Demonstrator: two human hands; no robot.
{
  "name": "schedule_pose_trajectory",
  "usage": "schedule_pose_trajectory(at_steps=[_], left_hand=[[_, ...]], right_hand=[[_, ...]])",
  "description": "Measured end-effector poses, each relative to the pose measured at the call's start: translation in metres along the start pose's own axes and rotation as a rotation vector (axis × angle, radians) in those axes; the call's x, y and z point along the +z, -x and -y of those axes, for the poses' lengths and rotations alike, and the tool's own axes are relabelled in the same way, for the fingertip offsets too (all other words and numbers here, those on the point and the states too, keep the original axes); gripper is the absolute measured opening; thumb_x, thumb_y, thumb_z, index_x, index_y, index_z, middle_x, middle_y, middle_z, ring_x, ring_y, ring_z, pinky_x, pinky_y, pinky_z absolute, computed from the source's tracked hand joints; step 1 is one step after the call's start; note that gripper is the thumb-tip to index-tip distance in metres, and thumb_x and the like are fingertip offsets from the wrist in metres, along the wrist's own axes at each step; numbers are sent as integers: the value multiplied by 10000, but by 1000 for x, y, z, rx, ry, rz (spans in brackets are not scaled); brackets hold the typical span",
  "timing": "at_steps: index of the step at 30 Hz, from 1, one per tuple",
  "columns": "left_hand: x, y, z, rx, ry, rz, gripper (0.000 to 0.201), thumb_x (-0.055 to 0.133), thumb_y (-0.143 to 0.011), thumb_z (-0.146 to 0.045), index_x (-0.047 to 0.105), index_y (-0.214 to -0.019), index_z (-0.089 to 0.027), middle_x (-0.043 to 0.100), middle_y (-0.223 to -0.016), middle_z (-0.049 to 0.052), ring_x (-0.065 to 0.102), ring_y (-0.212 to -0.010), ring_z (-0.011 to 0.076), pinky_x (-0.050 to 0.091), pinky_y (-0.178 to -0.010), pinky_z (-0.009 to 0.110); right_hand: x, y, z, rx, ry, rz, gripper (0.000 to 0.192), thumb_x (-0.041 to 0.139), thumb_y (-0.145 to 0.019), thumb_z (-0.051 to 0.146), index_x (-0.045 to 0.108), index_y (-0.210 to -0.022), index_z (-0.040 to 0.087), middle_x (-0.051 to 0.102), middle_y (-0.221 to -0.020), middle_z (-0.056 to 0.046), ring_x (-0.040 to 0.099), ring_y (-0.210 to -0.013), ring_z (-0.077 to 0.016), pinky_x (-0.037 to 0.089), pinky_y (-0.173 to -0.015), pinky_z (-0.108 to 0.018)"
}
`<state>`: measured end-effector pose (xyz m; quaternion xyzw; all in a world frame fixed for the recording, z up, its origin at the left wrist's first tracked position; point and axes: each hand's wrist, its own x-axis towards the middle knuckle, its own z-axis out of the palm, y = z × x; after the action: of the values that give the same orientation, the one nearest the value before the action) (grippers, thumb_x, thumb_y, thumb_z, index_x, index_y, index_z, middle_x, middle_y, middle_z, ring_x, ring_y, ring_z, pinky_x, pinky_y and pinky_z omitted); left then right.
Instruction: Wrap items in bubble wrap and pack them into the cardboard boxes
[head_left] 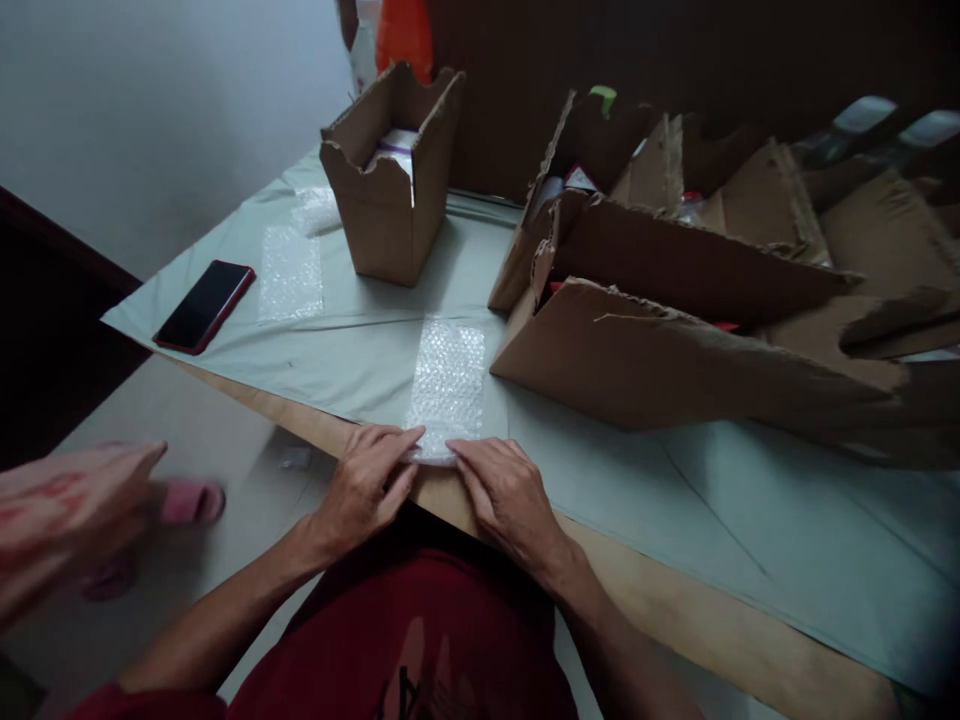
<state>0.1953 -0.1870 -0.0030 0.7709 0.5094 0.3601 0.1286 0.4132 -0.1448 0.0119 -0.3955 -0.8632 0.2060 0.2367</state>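
Clear, knobbly plastic bubble wrap (447, 385) lies on a matt pale cloth (360, 350); rough torn cardboard boxes (675, 350); a glossy phone (204, 305).

- Left hand (367, 485): palm down, fingers stretched forward and slightly inward, fingertips pressed flat, thumb tucked beneath.
- Right hand (506, 490): palm down, fingers angled toward the left hand, index fingertip nearly meeting the left one.
- Both forearms bare, rising from the lower frame and converging; wrists straight, elbows apart.
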Motion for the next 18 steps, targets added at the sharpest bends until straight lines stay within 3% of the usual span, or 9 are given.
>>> schedule_pose_trajectory(at_steps=[3, 6, 9, 12, 15, 18], left_hand=[[4, -9, 6, -86, -28, -18, 383, 555, -990, -177, 558, -1373, -190, 691, -885, 33, 619, -828, 195, 509, -817, 359], [10, -18, 14, -147, -146, -16, 339, 570, -984, -222, 599, -1317, -163, 682, -885, 49, 609, -842, 217, 504, -816, 382], [15, -20, 17, -154, -212, -52, 345, 582, -979, -232, 603, -1320, -179, 679, -1095, 112, 620, -1009, 259, 508, -898, 433], [12, -17, 14, -67, -177, -72, 364, 616, -968, -245, 599, -1328, -198, 631, -1293, 151, 584, -1201, 301, 481, -1006, 485], [3, -12, 9, 49, -84, -9, 370, 636, -955, -221, 603, -1323, -203, 682, -1245, 129, 565, -1260, 310, 439, -1076, 507], [-4, -14, 8, 38, 7, 26, 369, 597, -970, -186, 595, -1338, -210, 730, -1099, 88, 618, -1143, 268, 472, -1025, 462]], right_hand=[[-4, -2, 0, 60, -4, -110, 266, 507, -1029, 192, 678, -1232, 210, 770, -1144, -83, 711, -1030, -228, 540, -890, -391], [-6, 3, -1, 18, 126, -277, 273, 559, -1005, 207, 664, -1257, 190, 737, -1197, -121, 676, -1087, -255, 516, -903, -413], [-4, 5, -2, -62, 205, -170, 307, 588, -977, 191, 664, -1275, 196, 717, -1243, -131, 626, -1182, -286, 485, -963, -455], [0, 0, -4, -68, 203, -28, 313, 569, -981, 178, 671, -1277, 197, 718, -1250, -130, 600, -1232, -291, 464, -1004, -478], [1, -4, -6, -26, 103, -11, 272, 519, -1010, 162, 699, -1209, 206, 758, -1147, -99, 658, -1104, -249, 474, -976, -449], [-3, -2, -7, 29, -32, 11, 254, 518, -1026, 195, 692, -1209, 220, 777, -1110, -71, 686, -1026, -227, 491, -940, -422]])
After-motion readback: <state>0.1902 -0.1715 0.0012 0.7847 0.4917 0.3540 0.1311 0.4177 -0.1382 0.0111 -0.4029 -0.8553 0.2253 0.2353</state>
